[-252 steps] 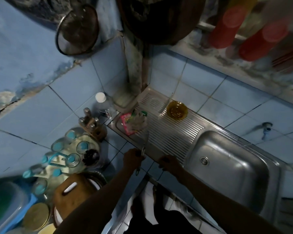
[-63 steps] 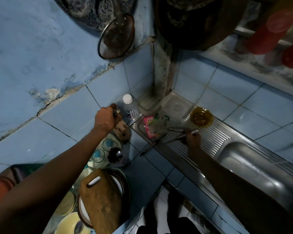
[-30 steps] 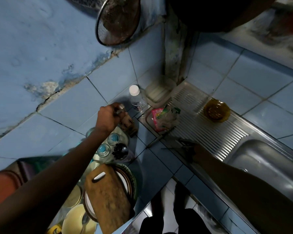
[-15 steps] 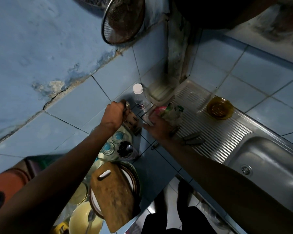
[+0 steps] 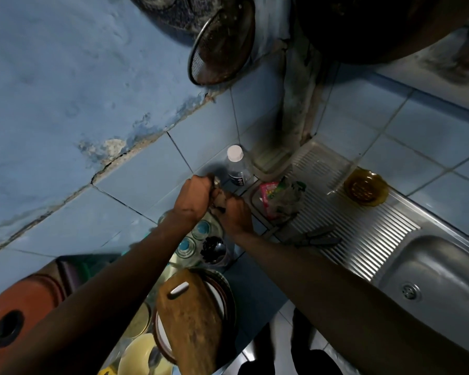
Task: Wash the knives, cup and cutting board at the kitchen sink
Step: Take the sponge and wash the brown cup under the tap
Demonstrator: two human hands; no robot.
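Both hands work at the wooden knife block (image 5: 222,199), which stands on the tiled counter near its back corner, just beside the bottle (image 5: 237,169). The left hand (image 5: 191,203) is clenched around a knife handle (image 5: 216,181) that sticks out of the block, and the right hand (image 5: 237,216) grasps the block itself, I judge to hold it steady. Two dark knives (image 5: 316,239) already lie on the ribbed drainboard (image 5: 363,239), near its front edge, next to the sink (image 5: 444,280). The cutting board (image 5: 192,320) leans over plates at the counter's front edge, untouched. Which vessel is the cup I cannot tell; several glasses (image 5: 194,239) stand just below the hands. The step in hand seems to be collecting the knives, so washing is not yet begun. The next move calls for a straight pull of the knife out of its slot, with the block kept from tipping, then carrying it to the drainboard with the blade away from the right arm.
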